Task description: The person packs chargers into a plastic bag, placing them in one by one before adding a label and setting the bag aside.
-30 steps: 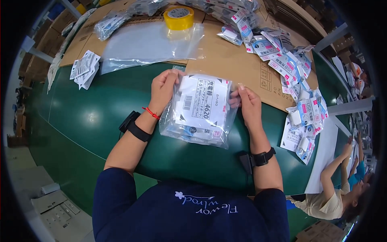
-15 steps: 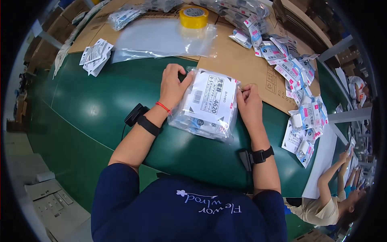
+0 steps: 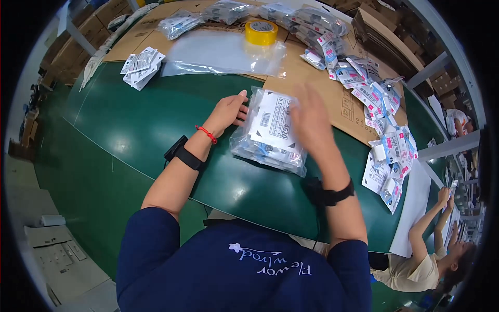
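A clear plastic bag (image 3: 241, 144) lies flat on the green table, filled with small packs and a white printed label sheet (image 3: 270, 132) on top. My left hand (image 3: 228, 113) rests at the bag's left side, fingers stretched out and apart, gripping nothing. My right hand (image 3: 314, 125) is over the bag's right part and covers some of the label. Motion blurs it, but its fingers look extended, with nothing seen in them. Whether the right palm presses on the bag cannot be made out.
Clear empty bags (image 3: 208, 54) lie at the back, under a roll of yellow tape (image 3: 261, 32). A stack of label sheets (image 3: 143, 67) is at left. Filled bags (image 3: 228, 11) line the far edge. Loose charger packs (image 3: 395, 148) spread along the right over cardboard (image 3: 291, 78). A co-worker (image 3: 421, 260) is at right.
My right hand has come off the bag's right edge and swung in over its top. The left hand's fingers have straightened from a pinch at the bag's upper left corner.
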